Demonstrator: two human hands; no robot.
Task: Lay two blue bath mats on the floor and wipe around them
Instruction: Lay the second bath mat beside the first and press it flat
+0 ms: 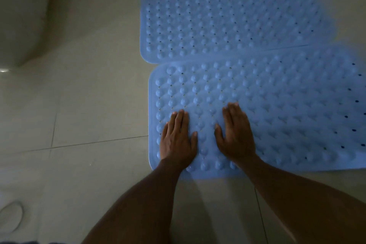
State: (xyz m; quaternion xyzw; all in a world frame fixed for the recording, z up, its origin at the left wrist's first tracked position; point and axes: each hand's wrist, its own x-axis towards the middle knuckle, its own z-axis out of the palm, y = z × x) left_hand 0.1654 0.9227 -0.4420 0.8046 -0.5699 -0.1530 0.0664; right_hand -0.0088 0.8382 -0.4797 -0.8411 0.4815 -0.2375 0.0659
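Note:
Two light blue bath mats with raised bumps and small holes lie flat on the pale tiled floor, side by side. The far mat [227, 18] sits at the upper middle. The near mat [277, 105] slightly overlaps the far one's long edge and runs off the right side. My left hand [177, 136] presses palm-down on the near mat's left end, fingers extended. My right hand [235, 132] lies flat beside it, a short gap between the two. Neither hand holds anything. No cloth is in view.
A white toilet [23, 16] stands at the upper left. A round white object [10, 218] lies at the lower left edge. Grey floor tiles [89, 95] with grout lines spread left of the mats.

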